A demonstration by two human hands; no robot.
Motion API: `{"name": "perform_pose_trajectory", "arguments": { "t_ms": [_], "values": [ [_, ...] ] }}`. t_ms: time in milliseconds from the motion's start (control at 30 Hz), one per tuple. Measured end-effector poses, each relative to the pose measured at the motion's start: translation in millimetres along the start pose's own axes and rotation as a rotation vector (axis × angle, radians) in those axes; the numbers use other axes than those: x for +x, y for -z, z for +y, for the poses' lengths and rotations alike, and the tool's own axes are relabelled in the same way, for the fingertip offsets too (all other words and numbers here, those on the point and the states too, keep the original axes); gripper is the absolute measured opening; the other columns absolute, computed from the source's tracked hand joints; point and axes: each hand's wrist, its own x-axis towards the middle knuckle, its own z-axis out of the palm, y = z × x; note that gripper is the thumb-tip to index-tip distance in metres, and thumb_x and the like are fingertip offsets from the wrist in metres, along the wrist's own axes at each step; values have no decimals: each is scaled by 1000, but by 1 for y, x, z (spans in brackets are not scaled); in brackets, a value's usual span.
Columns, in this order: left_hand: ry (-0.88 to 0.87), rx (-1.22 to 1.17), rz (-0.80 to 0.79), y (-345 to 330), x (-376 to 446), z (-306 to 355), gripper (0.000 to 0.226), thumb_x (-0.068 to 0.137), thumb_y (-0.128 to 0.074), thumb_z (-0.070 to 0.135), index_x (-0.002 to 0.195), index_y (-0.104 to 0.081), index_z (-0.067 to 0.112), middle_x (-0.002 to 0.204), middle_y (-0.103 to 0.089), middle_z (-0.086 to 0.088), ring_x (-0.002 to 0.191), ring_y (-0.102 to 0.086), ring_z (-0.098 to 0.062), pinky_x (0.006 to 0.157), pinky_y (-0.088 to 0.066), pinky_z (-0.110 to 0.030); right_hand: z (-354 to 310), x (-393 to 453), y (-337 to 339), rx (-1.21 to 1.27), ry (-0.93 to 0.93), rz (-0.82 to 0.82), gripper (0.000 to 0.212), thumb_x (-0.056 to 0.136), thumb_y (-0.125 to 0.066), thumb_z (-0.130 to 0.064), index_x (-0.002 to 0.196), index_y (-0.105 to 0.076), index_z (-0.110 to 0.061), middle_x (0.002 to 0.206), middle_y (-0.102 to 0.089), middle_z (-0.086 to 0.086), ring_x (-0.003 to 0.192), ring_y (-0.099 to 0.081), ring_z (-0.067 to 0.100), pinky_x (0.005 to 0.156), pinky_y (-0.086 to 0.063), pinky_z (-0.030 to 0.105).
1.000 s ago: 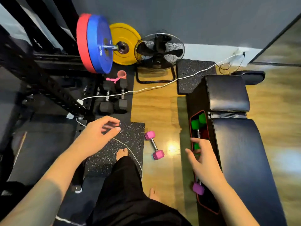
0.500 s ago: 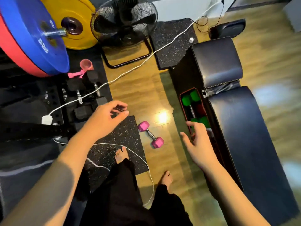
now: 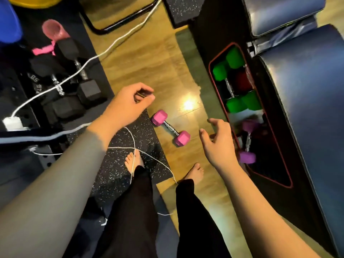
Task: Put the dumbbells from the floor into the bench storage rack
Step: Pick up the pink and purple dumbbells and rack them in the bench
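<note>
Pink-coated dumbbell (image 3: 170,130) lies on the wood floor (image 3: 141,58) just beside the speckled mat's (image 3: 119,164) corner. Likely light, rigid, grippy; best grasped at its knurled steel handle. Right hand (image 3: 216,146) fingers spread, empty; left hand (image 3: 128,105) loosely curled, empty.

Pink hex dumbbell (image 3: 170,130) flat on wood floor; green (image 3: 236,81) and purple dumbbells (image 3: 247,141) in bench rack (image 3: 275,146).

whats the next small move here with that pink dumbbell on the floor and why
Probably lower the right hand onto the chrome handle of the pink dumbbell. Both hands are empty, that one hovers open right beside it, and the dumbbell lies loose on the floor while the bench storage rack already holds green and purple ones.
</note>
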Motion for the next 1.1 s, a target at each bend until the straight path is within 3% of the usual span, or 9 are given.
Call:
{"name": "perform_pose_trajectory", "arguments": {
  "t_ms": [133, 400, 533, 667, 800, 1100],
  "values": [
    [-29, 33, 9, -53, 37, -44, 14, 91, -65, 31, 104, -65, 27, 99, -67, 7, 85, -64, -17, 79, -51, -27, 59, 25, -48, -7, -42, 2, 44, 93, -58, -36, 132, -48, -17, 123, -45, -1, 104, -56, 25, 95, -46, 40],
    [-51, 242, -238, -165, 132, -183, 28, 90, -66, 33, 115, -59, 22, 105, -60, 8, 90, -58, -10, 86, -52, -33, 185, 79, -189, 4, -236, 89, 51, 88, -63, -35, 131, -47, -12, 124, -44, 7, 99, -60, 36, 98, -46, 44],
    [-74, 547, -321, -196, 161, -243, 43, 89, -65, 32, 127, -53, 15, 117, -54, -2, 100, -54, -16, 86, -46, -31, 227, 88, -254, 20, -376, 68, 63, 84, -69, -34, 135, -41, -9, 132, -43, 14, 118, -50, 37, 105, -39, 46],
    [-75, 809, -396, -220, 183, -292, 66, 80, -72, 38, 135, -42, 14, 126, -47, -8, 115, -52, -29, 98, -47, -46, 247, 105, -299, 96, -525, 38, 84, 80, -76, -38, 144, -29, -10, 140, -38, 18, 126, -43, 41, 107, -37, 48],
    [-105, 867, -425, -240, 196, -319, 85, 77, -76, 43, 143, -31, 15, 136, -40, -10, 122, -47, -32, 102, -45, -47, 259, 127, -331, 155, -593, 63, 97, 75, -80, -45, 148, -22, -17, 143, -33, 14, 126, -46, 43, 106, -40, 54],
    [-141, 911, -425, -262, 212, -341, 76, 82, -70, 29, 144, -28, 13, 141, -23, -18, 126, -34, -40, 103, -40, -49, 272, 147, -362, 237, -694, 149, 91, 74, -82, -32, 143, -22, -30, 140, -32, 14, 121, -50, 43, 104, -44, 53]
  ]
}}
